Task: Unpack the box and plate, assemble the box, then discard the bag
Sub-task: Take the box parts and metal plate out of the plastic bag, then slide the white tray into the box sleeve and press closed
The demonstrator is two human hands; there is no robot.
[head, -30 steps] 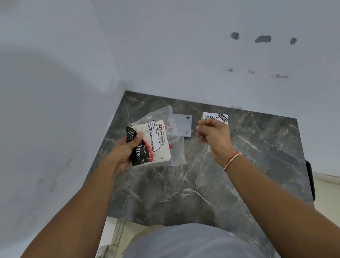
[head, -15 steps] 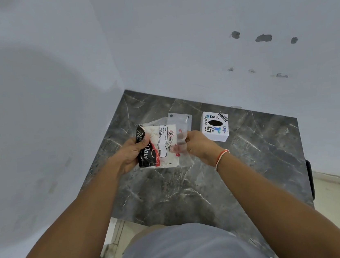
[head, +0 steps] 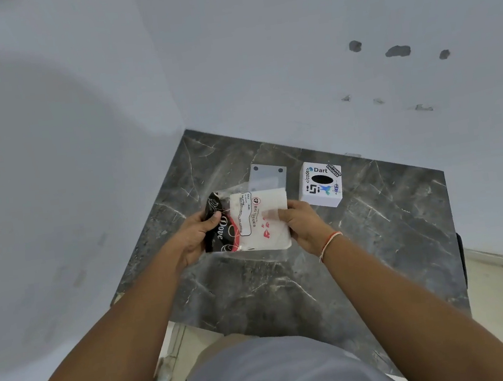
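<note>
My right hand (head: 303, 222) has come back from beside the box (head: 320, 184) and now pinches the right edge of the bag (head: 249, 222), while my left hand (head: 194, 237) keeps its closed grip on the dark left end. A second ago only the left held it; now both hands stretch the packet above the marble table (head: 376, 238). I judge this means the unpacking is finished and I am readying the bag for folding or discarding. The white box sits to the right on the far part of the table, apart from my hands. The grey plate (head: 269, 177) lies flat just left of the box, its near edge covered by the bag.

The bag's clear film is hard to trace; I cannot tell whether the white printed sheet inside is a loose insert or part of the packet. I cannot see whether the box is fully assembled; only its top and near side show. My fingertips behind the bag are hidden.
</note>
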